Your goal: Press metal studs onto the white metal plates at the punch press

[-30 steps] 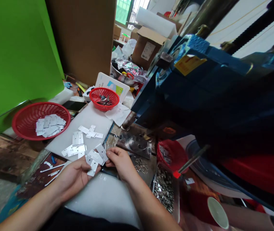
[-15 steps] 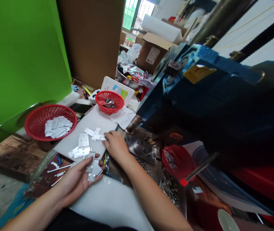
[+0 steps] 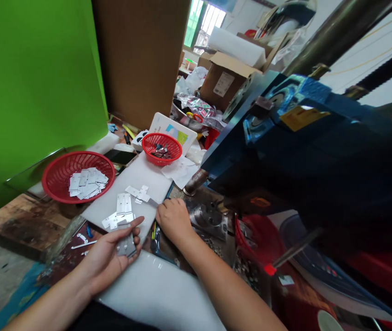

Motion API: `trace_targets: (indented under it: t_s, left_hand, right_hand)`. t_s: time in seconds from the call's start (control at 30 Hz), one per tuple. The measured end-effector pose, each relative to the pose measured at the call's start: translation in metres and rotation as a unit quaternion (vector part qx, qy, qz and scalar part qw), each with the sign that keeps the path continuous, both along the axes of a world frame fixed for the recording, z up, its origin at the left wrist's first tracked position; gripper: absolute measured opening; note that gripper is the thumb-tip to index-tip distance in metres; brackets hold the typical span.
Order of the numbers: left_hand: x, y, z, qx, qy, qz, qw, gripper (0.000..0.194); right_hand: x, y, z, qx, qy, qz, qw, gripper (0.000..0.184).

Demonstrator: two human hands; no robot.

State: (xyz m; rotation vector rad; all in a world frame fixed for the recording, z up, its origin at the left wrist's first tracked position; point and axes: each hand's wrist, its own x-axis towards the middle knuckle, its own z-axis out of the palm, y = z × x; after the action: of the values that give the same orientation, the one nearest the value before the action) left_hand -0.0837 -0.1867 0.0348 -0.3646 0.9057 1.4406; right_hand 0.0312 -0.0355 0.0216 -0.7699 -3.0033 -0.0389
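Note:
My left hand [image 3: 113, 255] is palm up with the fingers curled round several thin grey metal plates [image 3: 126, 246]. Just beyond it, flat silver metal plates [image 3: 124, 204] overlap on a white foam sheet [image 3: 108, 202], with a cross-shaped group of plates [image 3: 143, 194] farther back. My right hand [image 3: 174, 220] is closed at the sheet's right edge, knuckles up. A narrow grey metal plate [image 3: 153, 202] runs to its fingertips, which are partly hidden.
A large red basket [image 3: 53, 184] of flat plates stands left, a smaller red basket [image 3: 163, 161] of small metal parts at the back. The blue machine [image 3: 251, 161] looms on the right, above a metal die block [image 3: 209, 218]. A red container [image 3: 258, 239] sits under it.
My right hand's fingers have curled in more, at a grey plate. The plates in my left hand lie closer together, and its fingers have folded further. The view has shifted slightly.

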Motion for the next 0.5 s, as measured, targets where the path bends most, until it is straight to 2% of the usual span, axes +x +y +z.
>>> trace_targets:
  t_s: [0.13,0.23,0.3,0.37,0.43,0.5]
  left_hand:
    - [0.001,0.0,-0.004,-0.005,0.024,0.007,1.0,0.036]
    - [0.002,0.001,-0.005,0.012,0.033,-0.016,0.999,0.04]
    - [0.004,0.003,-0.005,0.029,0.032,-0.026,0.999,0.047]
    - [0.005,0.005,-0.004,0.038,0.035,-0.023,0.998,0.057]
    - [0.006,0.006,-0.003,0.037,0.037,-0.014,0.999,0.065]
    - [0.006,0.005,-0.003,0.027,0.039,-0.001,0.999,0.067]
  right_hand:
    - [0.004,0.002,0.008,-0.074,0.041,-0.091,0.992,0.023]
    - [0.011,-0.001,0.013,-0.213,0.114,-0.154,0.958,0.025]
    - [0.014,-0.006,0.014,-0.314,0.155,-0.152,0.924,0.027]
    - [0.014,-0.011,0.014,-0.38,0.174,-0.126,0.9,0.03]
    - [0.007,-0.012,0.014,-0.386,0.187,-0.104,0.897,0.032]
    - [-0.007,-0.01,0.014,-0.337,0.194,-0.097,0.916,0.028]
